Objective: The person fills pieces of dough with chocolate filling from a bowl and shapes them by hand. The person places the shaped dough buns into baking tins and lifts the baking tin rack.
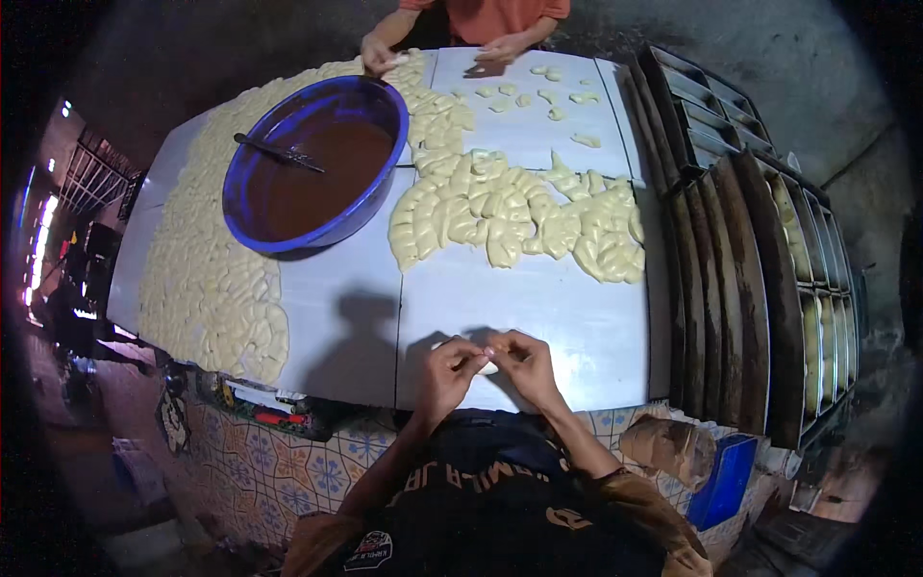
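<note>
Close to the near edge of the white table, my left hand (450, 373) and my right hand (524, 365) meet fingertip to fingertip. Pinched between them is a small pale piece of dough (489, 368), mostly covered by my fingers. Beyond my hands, a mass of flattened pale-yellow dough pieces (500, 216) spreads over the table's middle. A blue basin (332, 234) of thick brown filling (312, 192) stands to the left. A dark-handled spatula or knife (274, 151) leans in it, its tip in the filling.
Many more dough pieces (207, 279) cover the table's left side. Across the table, a person in an orange shirt (500, 14) handles dough near a few scattered pieces (555, 113). Metal trays (735, 288) stack along the right edge, some holding dough. A blue crate (723, 481) sits below, at lower right.
</note>
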Demonstrator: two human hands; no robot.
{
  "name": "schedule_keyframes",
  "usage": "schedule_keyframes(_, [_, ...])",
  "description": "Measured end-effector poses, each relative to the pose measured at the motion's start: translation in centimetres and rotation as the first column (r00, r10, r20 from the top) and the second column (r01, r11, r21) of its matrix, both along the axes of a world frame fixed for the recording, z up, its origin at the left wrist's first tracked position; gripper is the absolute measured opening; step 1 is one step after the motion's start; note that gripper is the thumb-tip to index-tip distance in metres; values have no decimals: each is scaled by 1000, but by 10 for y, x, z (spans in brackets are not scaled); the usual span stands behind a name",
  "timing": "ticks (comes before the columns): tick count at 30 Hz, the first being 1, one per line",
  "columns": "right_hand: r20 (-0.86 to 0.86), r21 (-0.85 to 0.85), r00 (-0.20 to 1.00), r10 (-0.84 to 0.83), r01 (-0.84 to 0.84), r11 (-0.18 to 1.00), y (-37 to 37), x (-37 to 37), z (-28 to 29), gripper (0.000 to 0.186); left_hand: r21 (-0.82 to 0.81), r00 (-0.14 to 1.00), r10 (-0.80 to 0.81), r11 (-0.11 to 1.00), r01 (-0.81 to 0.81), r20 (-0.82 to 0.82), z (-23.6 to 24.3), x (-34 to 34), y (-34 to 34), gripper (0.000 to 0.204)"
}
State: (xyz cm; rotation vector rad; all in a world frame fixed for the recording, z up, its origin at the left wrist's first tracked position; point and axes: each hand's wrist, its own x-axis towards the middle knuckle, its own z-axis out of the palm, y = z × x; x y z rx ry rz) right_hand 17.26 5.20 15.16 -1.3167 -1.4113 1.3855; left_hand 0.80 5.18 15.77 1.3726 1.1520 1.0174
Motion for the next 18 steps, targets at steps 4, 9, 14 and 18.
schedule_keyframes(4, [-164,-176,969,184,-213,961,11,9,1,46,-69,979,19,998,-5,203,3,10,8,38])
schedule_keyframes(9, [124,258,992,-16,-17,966,28,18,-15,55,71,996,-47,997,41,75,0,6,28,65])
schedule_keyframes(14, [195,259,980,-49,-4,966,64,25,-42,60,37,949,-125,989,141,-289,-3,5,76,60])
schedule_keyframes(18, [328,203,901,-284,226,953,132,49,-37,44,217,785,-235,881,421,-573,-28,8,102,48])
